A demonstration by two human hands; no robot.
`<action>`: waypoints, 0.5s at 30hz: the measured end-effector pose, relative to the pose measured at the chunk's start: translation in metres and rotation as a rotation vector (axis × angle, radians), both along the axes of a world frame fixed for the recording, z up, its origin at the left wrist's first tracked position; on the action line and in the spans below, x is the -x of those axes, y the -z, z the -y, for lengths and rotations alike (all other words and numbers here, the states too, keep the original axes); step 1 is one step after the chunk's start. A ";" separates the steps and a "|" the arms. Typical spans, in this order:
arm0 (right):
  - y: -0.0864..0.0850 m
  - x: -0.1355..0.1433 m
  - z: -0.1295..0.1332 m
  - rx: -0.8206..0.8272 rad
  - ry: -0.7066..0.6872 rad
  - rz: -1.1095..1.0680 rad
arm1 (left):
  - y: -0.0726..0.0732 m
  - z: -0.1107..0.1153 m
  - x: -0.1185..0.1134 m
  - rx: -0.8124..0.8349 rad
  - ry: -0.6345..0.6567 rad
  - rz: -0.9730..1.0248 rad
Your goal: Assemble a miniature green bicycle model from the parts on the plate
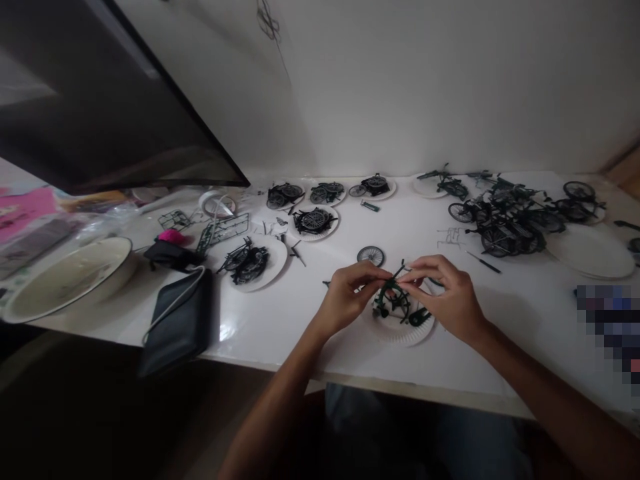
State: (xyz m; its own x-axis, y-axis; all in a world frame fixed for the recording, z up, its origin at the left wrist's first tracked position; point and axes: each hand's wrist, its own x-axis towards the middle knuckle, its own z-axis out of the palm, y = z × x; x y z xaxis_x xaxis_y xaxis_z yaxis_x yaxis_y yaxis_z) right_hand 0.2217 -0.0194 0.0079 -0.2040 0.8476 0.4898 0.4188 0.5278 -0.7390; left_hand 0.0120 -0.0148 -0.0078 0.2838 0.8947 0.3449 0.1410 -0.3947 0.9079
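Both hands meet over a white paper plate point(407, 337) near the table's front edge. My left hand point(353, 290) pinches a dark green model bicycle part point(387, 287) from the left. From the right, my right hand point(443, 290) has its fingertips closed on the same part, beside a thin dark stem that sticks up between the hands. Small dark green and black bicycle pieces point(419, 316) lie on the plate below. Just behind the hands rests a loose spoked wheel point(371, 255). My fingers hide some of the held part.
Plates with model bicycle parts point(314, 220) stand at the back and left. A pile of dark model bicycles point(515, 217) lies at the right, near stacked paper plates point(593, 250). An enamel basin point(70, 283), a black case point(180, 317) and a large screen point(115, 100) occupy the left.
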 end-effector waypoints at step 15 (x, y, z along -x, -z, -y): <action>0.003 0.000 0.002 -0.045 0.023 0.004 | 0.000 0.000 -0.001 0.107 0.014 0.102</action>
State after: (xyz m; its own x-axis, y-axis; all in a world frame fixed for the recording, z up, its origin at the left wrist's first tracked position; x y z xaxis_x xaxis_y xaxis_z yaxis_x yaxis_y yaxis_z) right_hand 0.2217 -0.0209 0.0047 -0.1868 0.8290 0.5271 0.4339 0.5510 -0.7128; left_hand 0.0128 -0.0150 -0.0080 0.2652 0.9240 0.2754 0.0413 -0.2962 0.9542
